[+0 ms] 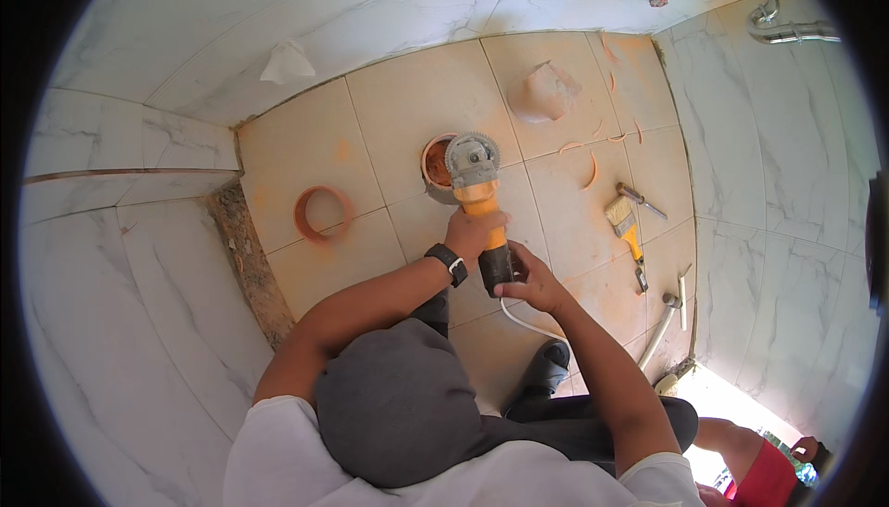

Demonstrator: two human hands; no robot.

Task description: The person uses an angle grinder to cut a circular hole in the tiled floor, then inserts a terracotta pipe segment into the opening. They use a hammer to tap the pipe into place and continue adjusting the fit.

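Both hands are closed around a yellow and black angle grinder (478,194) with a grey head and toothed disc. My left hand (470,233), with a dark watch at its wrist, wraps the yellow body. My right hand (532,281) grips the black rear end, where a white cord (528,324) comes out. The disc sits over the right side of an orange pipe opening (429,174) in the tiled floor and hides part of it. Reddish material shows inside the opening. A loose orange pipe ring (304,219) lies to the left.
Right of me lie a brush (621,214), a short-handled tool (642,200), a hammer (660,329) and a white stick (684,296). Orange strips (593,172) and a crumpled plastic bag (544,93) lie farther back. Another person's red sleeve (767,477) shows at lower right.
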